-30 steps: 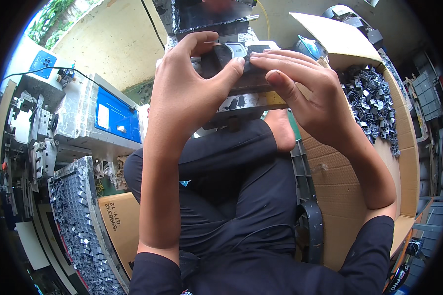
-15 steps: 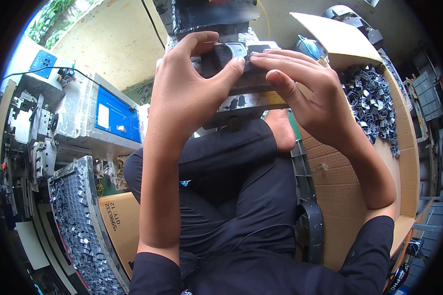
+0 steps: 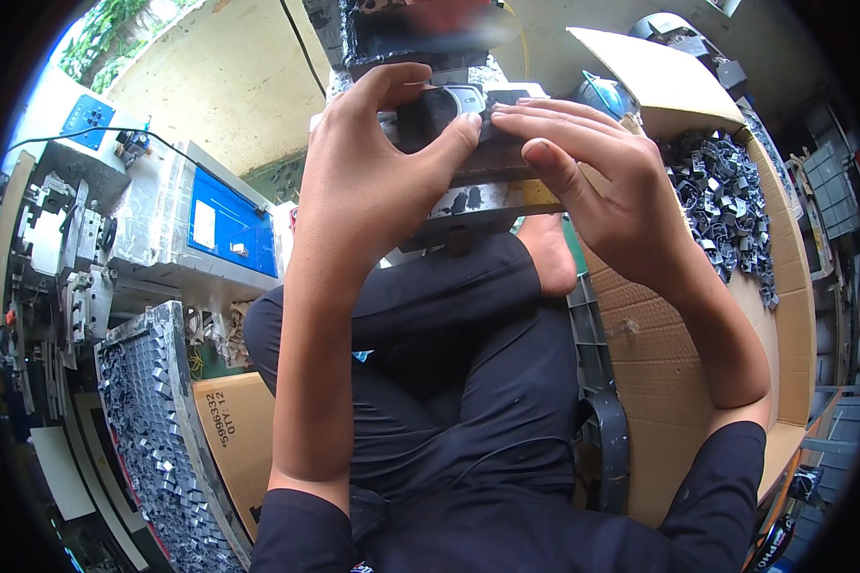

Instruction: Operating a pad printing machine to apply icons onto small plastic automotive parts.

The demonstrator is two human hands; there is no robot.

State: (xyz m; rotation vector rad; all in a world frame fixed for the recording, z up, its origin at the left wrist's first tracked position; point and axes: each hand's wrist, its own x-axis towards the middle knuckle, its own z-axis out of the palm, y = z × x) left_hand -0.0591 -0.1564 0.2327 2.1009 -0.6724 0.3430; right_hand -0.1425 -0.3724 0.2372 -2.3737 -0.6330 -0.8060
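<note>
My left hand (image 3: 382, 177) is closed around a small curved part (image 3: 466, 95) with a pale silver rim, seated in a dark block (image 3: 426, 122) on the machine before me. Its thumb presses at the part's lower edge, fingers on the far side. My right hand (image 3: 612, 181) has its fingers stretched out, tips touching the block's right side beside the part. A dark machine head (image 3: 401, 38) with a blurred reddish area hangs above both hands.
An open cardboard box (image 3: 784, 363) holding many small dark parts (image 3: 721, 201) stands at right. At left are a machine with a blue panel (image 3: 215, 215), a grey crate (image 3: 115, 334) packed with parts and a closed carton (image 3: 225, 430). My crossed legs (image 3: 449, 353) are below.
Both hands and the machine appear a few pixels lower and to the right, with unchanged hold. The blur at the machine head has shifted, showing more red.
</note>
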